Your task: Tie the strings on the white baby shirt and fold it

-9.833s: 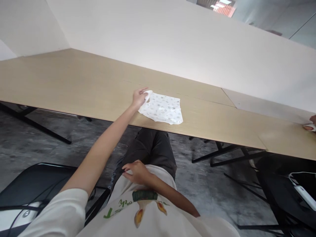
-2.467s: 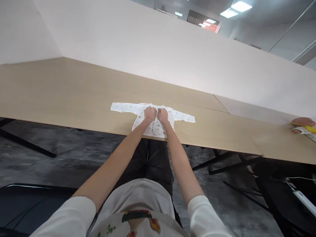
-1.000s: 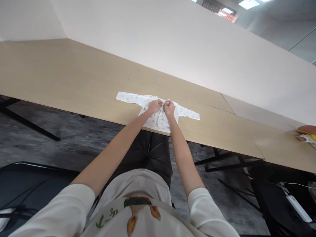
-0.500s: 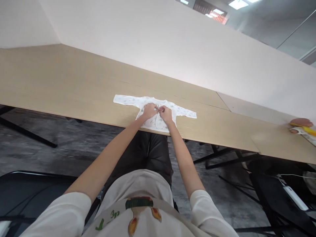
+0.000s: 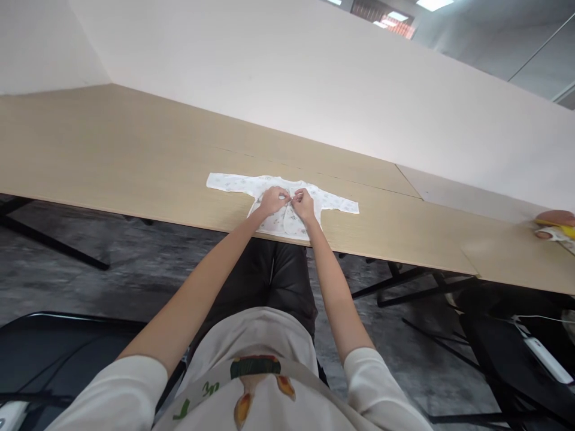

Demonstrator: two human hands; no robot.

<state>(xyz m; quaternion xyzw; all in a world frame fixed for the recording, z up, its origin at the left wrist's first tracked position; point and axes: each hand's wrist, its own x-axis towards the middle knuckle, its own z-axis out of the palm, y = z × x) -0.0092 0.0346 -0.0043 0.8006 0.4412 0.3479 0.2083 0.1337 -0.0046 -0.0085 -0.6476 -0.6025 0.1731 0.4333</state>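
Observation:
A white, long-sleeved baby shirt (image 5: 294, 224) with a small print lies flat on the table, its sleeves spread to both sides and its hem near the front edge. My left hand (image 5: 272, 201) rests on its front, thumb and finger pinched at the middle opening. Close beside it, my right hand (image 5: 304, 205) also pinches at the opening, with fingers curled. The fingertips nearly meet. Whether they grip the shirt's edge or a thin tie on it is too small to tell.
The light wood table (image 5: 135, 143) runs along a white partition (image 5: 251, 72). At its far right lies a brown and yellow object (image 5: 557, 221). Black chairs stand on both sides; a white power strip (image 5: 547, 359) lies on the right one.
My right hand has lifted its fingers slightly, and the fingertips have shifted a little at the opening. The shirt lies as before. The view has shifted slightly.

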